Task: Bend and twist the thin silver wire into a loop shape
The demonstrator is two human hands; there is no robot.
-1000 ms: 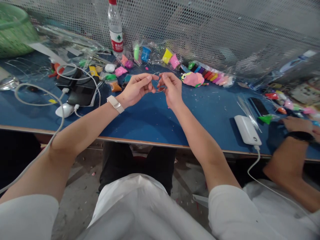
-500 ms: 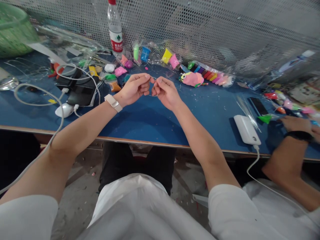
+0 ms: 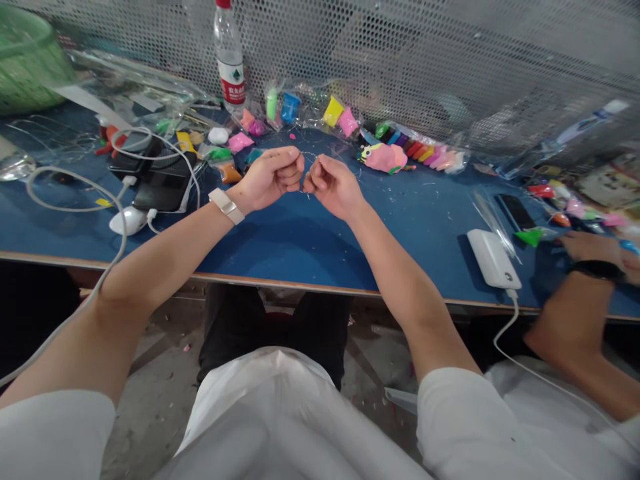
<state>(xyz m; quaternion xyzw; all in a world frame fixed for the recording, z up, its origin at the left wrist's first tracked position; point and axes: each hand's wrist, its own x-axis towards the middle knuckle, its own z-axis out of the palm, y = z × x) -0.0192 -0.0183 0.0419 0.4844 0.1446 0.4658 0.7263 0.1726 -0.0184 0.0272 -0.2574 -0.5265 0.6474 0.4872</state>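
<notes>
My left hand (image 3: 276,172) and my right hand (image 3: 334,185) are held close together above the blue table (image 3: 280,250), fingers curled in and tips facing each other. A thin, pale wire (image 3: 309,154) arches between the two pinches, and a bit of it shows under the fingers. Both hands are closed on this wire; the parts inside the fingers are hidden. Behind my right hand lies a pink clay figure (image 3: 387,159) with a yellow face and an eye. Left of my left hand are an orange clay packet (image 3: 230,173) and a green clay piece (image 3: 219,154).
Clay packets, including a yellow one (image 3: 333,111), line the mesh panel (image 3: 425,60) beside a water bottle (image 3: 231,67). Black power banks (image 3: 165,183) with cables sit left. At right are a white power bank (image 3: 493,259) and another person's arm (image 3: 580,307).
My hands have drawn slightly apart at the fingertips. More of the thin wire now shows between them. The things on the table have stayed put.
</notes>
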